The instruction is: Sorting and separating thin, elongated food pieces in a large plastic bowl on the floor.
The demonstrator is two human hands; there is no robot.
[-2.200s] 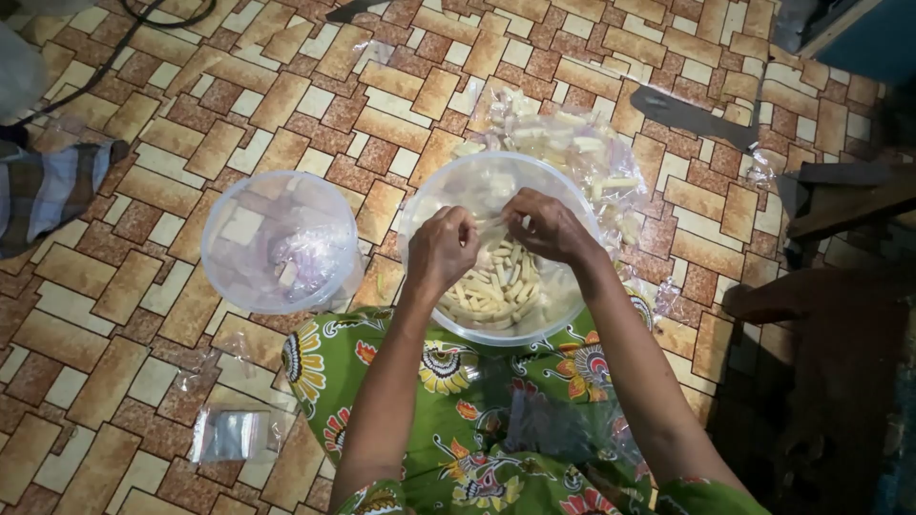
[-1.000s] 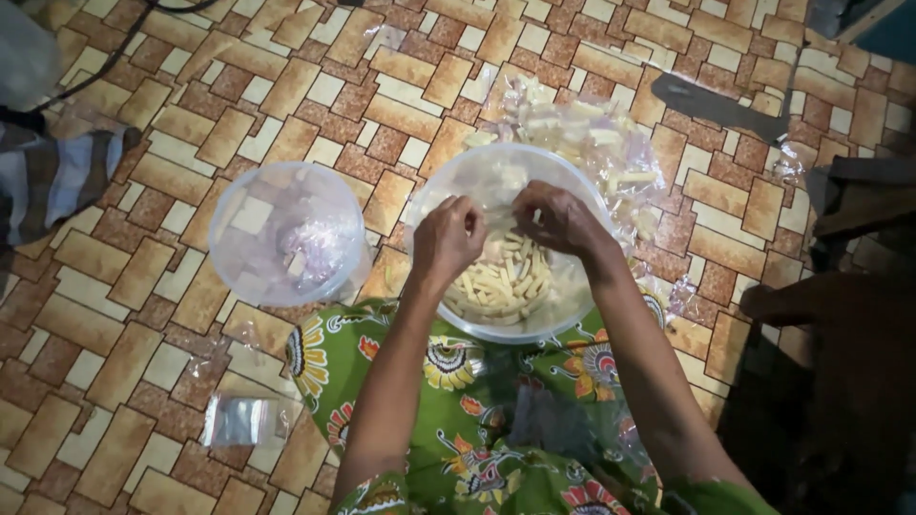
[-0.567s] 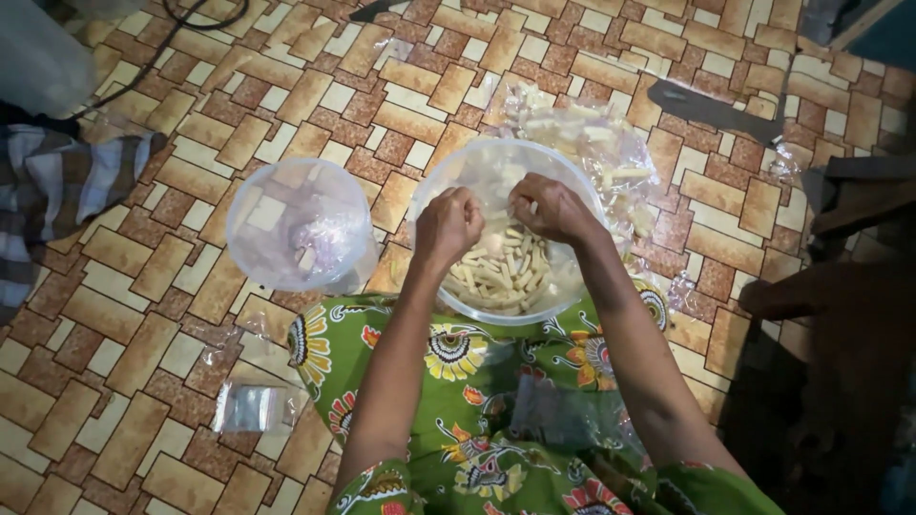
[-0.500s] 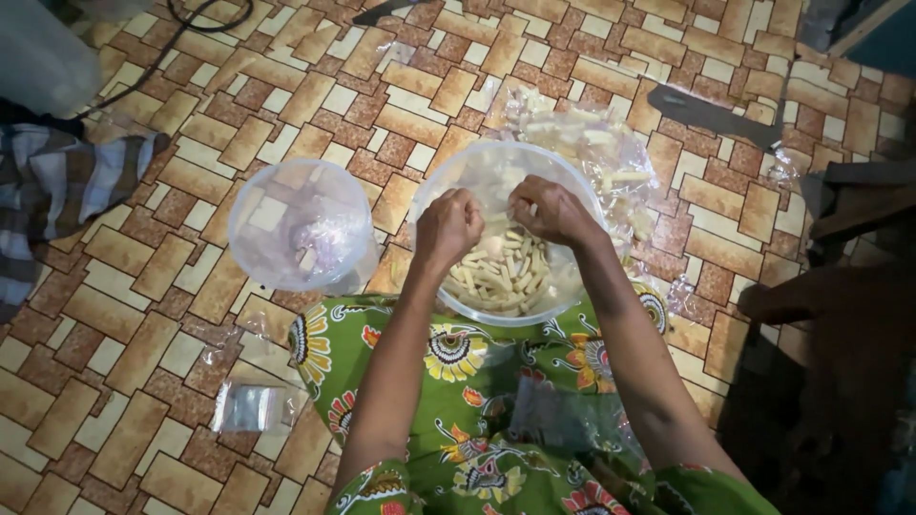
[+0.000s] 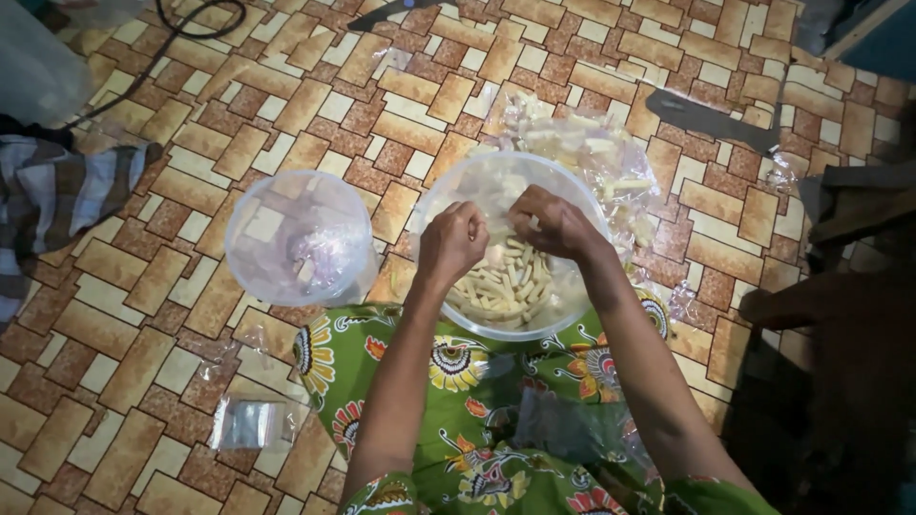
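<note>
Lap in green floral cloth (image 5: 477, 420) sits nearest. Above it, left hand (image 5: 453, 240) & right hand (image 5: 553, 224) curl shut, pinching a pale stick betw. fingertips over clear bowl (image 5: 448, 195) of sticks (image 5: 501, 286). Best worked low over the bowl, I'd judge. Empty bowl (image 5: 250, 205) left; bagged sticks (image 5: 592, 153) beyond.

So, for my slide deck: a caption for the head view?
Both hands, left hand and right hand, over a clear bowl of pale sticks.
</note>
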